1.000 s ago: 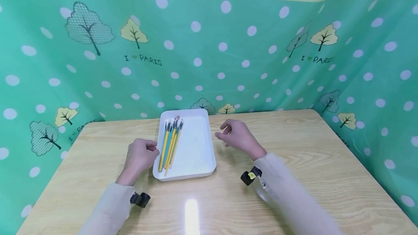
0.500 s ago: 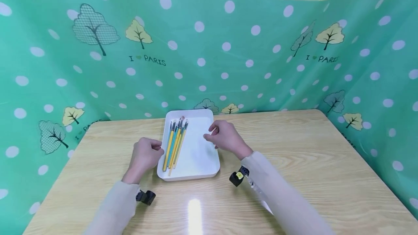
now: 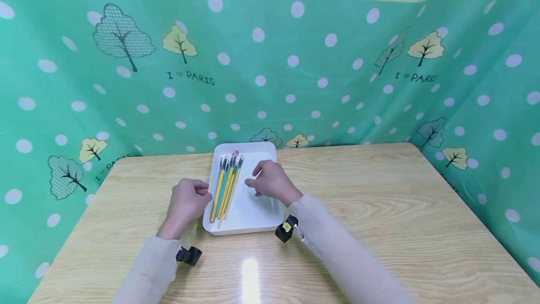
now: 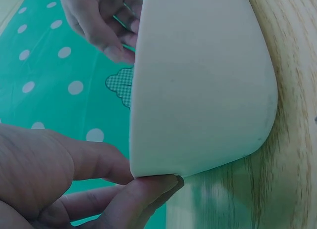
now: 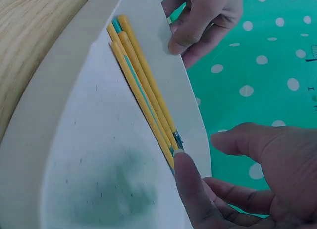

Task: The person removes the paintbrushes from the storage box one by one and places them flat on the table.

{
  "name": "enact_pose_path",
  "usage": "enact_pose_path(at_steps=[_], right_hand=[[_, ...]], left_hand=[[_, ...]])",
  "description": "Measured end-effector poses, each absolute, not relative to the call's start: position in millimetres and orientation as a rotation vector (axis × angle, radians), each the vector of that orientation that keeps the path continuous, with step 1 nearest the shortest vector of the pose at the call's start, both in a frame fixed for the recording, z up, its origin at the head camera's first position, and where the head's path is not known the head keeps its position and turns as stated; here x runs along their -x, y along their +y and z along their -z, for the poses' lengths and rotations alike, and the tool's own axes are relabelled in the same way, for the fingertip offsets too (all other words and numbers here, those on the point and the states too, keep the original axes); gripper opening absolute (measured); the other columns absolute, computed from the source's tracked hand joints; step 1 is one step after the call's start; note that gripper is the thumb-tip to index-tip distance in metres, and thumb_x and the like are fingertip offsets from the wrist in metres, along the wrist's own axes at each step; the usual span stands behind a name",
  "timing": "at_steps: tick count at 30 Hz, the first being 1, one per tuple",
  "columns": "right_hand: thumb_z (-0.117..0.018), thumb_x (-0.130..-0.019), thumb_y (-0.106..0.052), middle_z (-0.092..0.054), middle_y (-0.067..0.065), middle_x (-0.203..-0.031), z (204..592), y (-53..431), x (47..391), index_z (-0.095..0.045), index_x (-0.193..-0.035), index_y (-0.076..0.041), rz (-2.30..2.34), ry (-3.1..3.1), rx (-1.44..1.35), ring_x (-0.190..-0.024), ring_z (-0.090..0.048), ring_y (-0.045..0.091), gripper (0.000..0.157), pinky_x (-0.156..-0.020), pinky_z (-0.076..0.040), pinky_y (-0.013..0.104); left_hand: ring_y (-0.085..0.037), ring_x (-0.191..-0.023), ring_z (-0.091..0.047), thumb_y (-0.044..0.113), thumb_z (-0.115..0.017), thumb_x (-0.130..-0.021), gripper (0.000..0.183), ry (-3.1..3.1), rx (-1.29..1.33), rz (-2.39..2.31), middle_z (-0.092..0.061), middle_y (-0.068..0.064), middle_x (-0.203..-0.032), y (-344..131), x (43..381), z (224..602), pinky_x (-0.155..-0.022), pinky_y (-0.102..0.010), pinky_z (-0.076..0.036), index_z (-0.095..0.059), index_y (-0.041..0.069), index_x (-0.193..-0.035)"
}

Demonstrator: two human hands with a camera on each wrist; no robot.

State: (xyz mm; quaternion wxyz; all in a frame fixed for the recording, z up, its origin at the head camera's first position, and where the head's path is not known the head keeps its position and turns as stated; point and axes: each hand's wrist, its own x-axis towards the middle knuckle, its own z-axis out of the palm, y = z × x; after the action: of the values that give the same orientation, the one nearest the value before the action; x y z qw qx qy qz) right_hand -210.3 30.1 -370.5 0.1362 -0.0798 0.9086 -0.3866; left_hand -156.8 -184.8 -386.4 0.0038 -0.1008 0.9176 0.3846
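A white rectangular tray (image 3: 253, 217) stands on the table, with several paintbrushes (image 3: 228, 186) side by side along its left part. Their handles are yellow and blue, and their bristles point to the far end. My left hand (image 3: 185, 203) pinches the tray's left rim, thumb over the edge and fingers against the outer wall, as the left wrist view shows. Over the inside of the tray hovers my right hand (image 3: 272, 184), just right of the paintbrushes. In the right wrist view its thumb and fingers (image 5: 190, 189) are parted, and one fingertip overlaps the brushes' ferrule end.
The wooden table (image 3: 379, 210) extends to both sides and in front of the tray. Behind it hangs a green dotted cloth (image 3: 295, 83) with trees on it. Each wrist carries a small black camera (image 3: 191, 255).
My right hand has moved left from beside the tray to above its inside, close to the paintbrushes. The left hand keeps its grip on the rim. The head view has shifted slightly.
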Motion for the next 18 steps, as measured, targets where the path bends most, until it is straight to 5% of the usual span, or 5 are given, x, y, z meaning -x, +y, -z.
enact_pose_path(at_steps=[18], right_hand=[[-0.077,-0.090,-0.017,-0.072,0.007,-0.071,381,-10,213,-0.062,-0.087,-0.007,1.194,2.589,0.077,-0.065,-0.073,0.019,0.019,-0.057,-0.046,0.022]], left_hand=[[-0.022,-0.082,-0.067,0.005,-0.062,-0.089,0.030,2.871,0.338,-1.229,-0.072,-0.018,-0.097,-183,156,385,-0.064,-0.027,-0.053,-0.071,-0.006,-0.116]])
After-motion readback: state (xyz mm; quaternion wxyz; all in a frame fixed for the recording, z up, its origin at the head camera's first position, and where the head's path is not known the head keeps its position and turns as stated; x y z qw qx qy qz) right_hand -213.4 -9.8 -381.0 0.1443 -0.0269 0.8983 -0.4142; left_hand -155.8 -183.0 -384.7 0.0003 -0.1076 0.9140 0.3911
